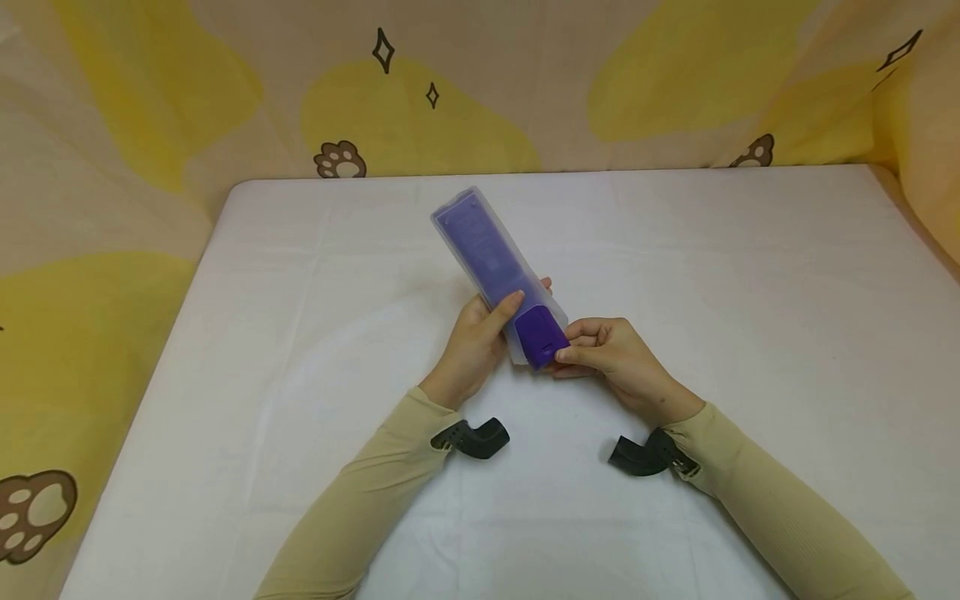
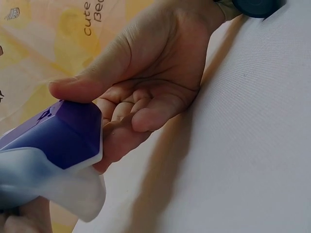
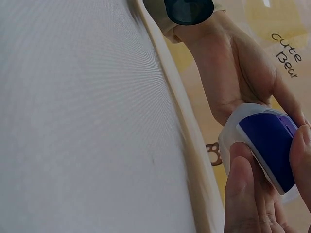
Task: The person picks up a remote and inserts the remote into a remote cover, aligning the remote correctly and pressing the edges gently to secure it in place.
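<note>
A long, flat purple object (image 1: 542,336) sits in a frosted, see-through sleeve (image 1: 487,262), tilted toward the back left in the head view. Its bare purple end sticks out toward the person. My left hand (image 1: 477,337) grips the sleeved body from the left, thumb across the top. At the bare end, my right hand (image 1: 611,357) pinches the near corner between thumb and fingers. The left wrist view shows the sleeve (image 2: 80,194) standing away from the white underside of the purple end (image 2: 77,131). In the right wrist view the right thumb (image 3: 301,153) lies on the purple face.
A white-covered table (image 1: 337,467) lies beneath both hands. Behind it and at the sides hangs a yellow and beige cloth (image 1: 465,108) with paw prints. Black wrist-worn cameras (image 1: 482,439) jut inward from both beige sleeves (image 1: 375,492).
</note>
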`<state>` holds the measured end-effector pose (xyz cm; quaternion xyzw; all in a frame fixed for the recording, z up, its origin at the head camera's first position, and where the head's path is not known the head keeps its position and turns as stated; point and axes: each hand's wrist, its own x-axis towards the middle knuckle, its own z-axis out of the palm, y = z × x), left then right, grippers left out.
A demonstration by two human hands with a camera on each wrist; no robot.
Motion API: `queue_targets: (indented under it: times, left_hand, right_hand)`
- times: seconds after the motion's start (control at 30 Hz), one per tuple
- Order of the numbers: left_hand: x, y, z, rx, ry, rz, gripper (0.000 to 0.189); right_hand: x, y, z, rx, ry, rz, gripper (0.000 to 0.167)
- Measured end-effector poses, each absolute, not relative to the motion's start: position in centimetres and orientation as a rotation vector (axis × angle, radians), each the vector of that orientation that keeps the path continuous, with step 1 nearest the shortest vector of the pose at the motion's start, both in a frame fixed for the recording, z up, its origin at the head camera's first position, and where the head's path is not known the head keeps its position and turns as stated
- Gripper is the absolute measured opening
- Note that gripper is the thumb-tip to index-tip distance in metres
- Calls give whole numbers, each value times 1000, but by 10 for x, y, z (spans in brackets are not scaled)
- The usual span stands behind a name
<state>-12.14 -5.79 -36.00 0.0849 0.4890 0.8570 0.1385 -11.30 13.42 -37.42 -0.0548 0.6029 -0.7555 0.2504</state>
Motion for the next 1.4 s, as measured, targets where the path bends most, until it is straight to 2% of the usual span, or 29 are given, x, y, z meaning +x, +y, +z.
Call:
queue_targets:
  times: [0.23, 0.7, 1.03, 1.27, 1.4]
  left_hand:
    - [-122, -56, -362, 253, 1397, 2484, 39]
    - [-123, -64, -365, 109, 1260, 2459, 41]
    - [-128, -70, -366, 62, 1127, 2502, 32]
    - [-129, -70, -364, 57, 1035, 2524, 32]
    - [-127, -69, -364, 63, 1002, 2504, 31]
  right_hand:
    - [-112, 137, -375, -150, 1641, -2070, 10]
    - [-112, 134, -375, -198, 1646, -2106, 4]
    - [-111, 136, -374, -290, 1630, -2160, 13]
    - [-111, 136, -373, -337, 1662, -2322, 5]
    - [-111, 137, -373, -333, 1703, -2365, 9]
